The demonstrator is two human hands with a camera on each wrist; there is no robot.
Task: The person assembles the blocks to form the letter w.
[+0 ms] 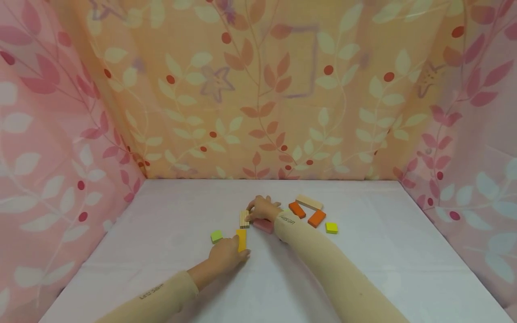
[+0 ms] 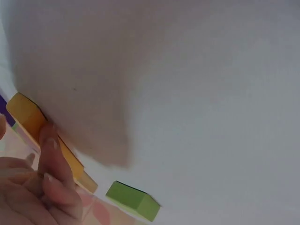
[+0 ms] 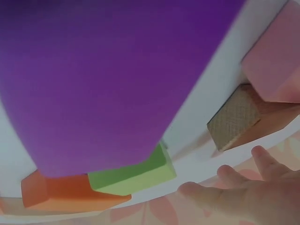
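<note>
My left hand holds a long yellow-orange block, a finger along its side and the thumb by its near end. A striped wooden block lies just beyond that block. At its right side, my right hand touches it with the thumb side, the other fingers extended. Under the right wrist lies a pink block. A large purple block fills much of the right wrist view; the sleeve hides most of that spot in the head view. A green block sits beside the left hand.
Right of the hands lie two orange blocks, a plain wooden block and a small yellow block. A light green block is behind the purple one. Flowered cloth encloses the white table.
</note>
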